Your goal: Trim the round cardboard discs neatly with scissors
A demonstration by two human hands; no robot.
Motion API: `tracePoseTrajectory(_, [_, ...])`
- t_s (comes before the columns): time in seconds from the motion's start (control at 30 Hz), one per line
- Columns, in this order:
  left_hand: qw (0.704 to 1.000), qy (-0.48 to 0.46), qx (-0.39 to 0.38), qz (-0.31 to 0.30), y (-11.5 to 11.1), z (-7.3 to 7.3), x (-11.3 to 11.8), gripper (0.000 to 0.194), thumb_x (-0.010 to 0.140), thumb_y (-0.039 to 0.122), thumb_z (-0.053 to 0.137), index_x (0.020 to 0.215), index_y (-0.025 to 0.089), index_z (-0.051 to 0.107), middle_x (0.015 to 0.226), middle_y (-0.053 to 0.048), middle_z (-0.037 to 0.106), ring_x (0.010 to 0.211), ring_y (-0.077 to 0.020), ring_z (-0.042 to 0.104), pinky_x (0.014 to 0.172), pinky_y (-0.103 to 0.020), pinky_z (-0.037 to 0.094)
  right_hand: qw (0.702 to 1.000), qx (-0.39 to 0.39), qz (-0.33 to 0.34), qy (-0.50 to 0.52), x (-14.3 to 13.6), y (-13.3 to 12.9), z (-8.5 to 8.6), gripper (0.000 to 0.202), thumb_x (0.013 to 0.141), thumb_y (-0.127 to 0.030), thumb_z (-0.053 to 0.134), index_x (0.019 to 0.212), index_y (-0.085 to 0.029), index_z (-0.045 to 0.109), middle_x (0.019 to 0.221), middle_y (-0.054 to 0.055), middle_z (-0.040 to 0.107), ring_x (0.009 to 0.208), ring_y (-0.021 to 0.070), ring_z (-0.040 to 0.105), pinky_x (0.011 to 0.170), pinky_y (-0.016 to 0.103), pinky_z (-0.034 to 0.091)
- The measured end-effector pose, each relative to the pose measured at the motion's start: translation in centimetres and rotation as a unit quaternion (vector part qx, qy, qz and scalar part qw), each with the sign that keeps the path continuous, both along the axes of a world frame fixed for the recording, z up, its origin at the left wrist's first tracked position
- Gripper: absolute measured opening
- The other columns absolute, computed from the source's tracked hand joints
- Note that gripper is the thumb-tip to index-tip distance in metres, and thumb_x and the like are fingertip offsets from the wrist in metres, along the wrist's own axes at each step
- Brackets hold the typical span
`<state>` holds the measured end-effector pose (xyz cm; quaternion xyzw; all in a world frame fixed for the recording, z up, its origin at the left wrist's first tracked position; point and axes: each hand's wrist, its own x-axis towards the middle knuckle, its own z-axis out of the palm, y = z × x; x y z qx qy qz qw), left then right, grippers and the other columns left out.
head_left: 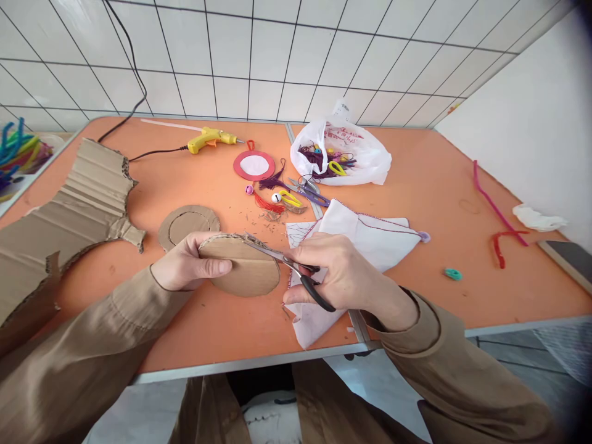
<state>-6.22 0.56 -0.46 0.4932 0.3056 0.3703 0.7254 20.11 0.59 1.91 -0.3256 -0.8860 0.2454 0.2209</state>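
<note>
My left hand (190,264) pinches a round cardboard disc (245,271) at its left edge, thumb on top. In my right hand (335,271) is a pair of scissors (296,268) with black handles, my fingers through the loops. The blades lie along the disc's ragged upper edge, touching it. Behind my left hand a cardboard ring (189,223) rests on the table. Under my right hand lies a white cloth (356,237) with dark red stitched edging. Small brown scraps are scattered beyond the disc.
A large cut cardboard sheet (87,209) covers the left side. Farther back are a yellow glue gun (210,140), a red-rimmed disc (237,165), purple-handled scissors (311,192) and a white plastic bag (370,157) of tassels. Pipe cleaners (497,200) and a phone (568,262) lie right.
</note>
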Motion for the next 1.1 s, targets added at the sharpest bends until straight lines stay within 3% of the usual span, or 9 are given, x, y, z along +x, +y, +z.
tracePoseTrajectory(0.23, [1.000,0.011,0.006,0.012,-0.13,-0.10,-0.17,0.032,0.069,0.029,0.087,0.099,0.020,0.082,0.098,-0.009,0.081,0.093,-0.0286,0.075,0.089,-0.038,0.056,1.000,0.001,-0.007,0.013,-0.20,-0.07,-0.12,0.047,0.081,-0.053,0.070,0.060,-0.020,0.044,0.055,-0.005,0.040,0.056,0.0113,0.033,0.058,0.029,0.030])
tracePoseTrajectory(0.4, [0.999,-0.002,0.029,-0.018,-0.07,-0.06,0.09,0.030,0.074,0.025,0.083,0.103,0.020,0.081,0.109,-0.011,0.079,0.102,-0.0290,0.073,0.095,-0.038,0.054,1.000,0.018,0.002,0.016,-0.27,-0.14,-0.31,0.039,0.080,-0.050,0.073,0.069,-0.019,0.053,0.059,-0.005,0.047,0.059,0.0123,0.042,0.063,0.030,0.034])
tracePoseTrajectory(0.53, [0.998,-0.021,0.042,-0.049,-0.04,0.02,0.27,0.028,0.080,0.025,0.079,0.107,0.020,0.080,0.112,-0.011,0.078,0.109,-0.0292,0.071,0.097,-0.037,0.053,0.999,0.036,0.000,0.018,-0.22,-0.19,-0.43,0.045,0.079,-0.050,0.073,0.062,-0.020,0.045,0.056,-0.005,0.043,0.055,0.0112,0.038,0.061,0.029,0.032])
tracePoseTrajectory(0.77, [1.000,-0.001,-0.006,-0.006,-0.23,0.08,0.05,0.029,0.071,0.027,0.086,0.099,0.020,0.082,0.099,-0.008,0.081,0.092,-0.0262,0.075,0.088,-0.035,0.057,0.999,0.033,0.006,0.022,-0.33,-0.30,0.02,0.042,0.086,-0.047,0.067,0.062,-0.021,0.045,0.053,-0.005,0.043,0.053,0.0110,0.038,0.057,0.028,0.032])
tracePoseTrajectory(1.1, [1.000,-0.015,-0.014,-0.013,-0.25,0.03,0.14,0.031,0.071,0.024,0.085,0.102,0.023,0.081,0.101,-0.007,0.081,0.095,-0.0270,0.075,0.089,-0.037,0.057,0.996,0.084,-0.002,-0.003,0.11,-0.33,-0.20,0.035,0.088,-0.047,0.064,0.069,-0.019,0.056,0.053,-0.004,0.049,0.052,0.0112,0.040,0.061,0.030,0.035])
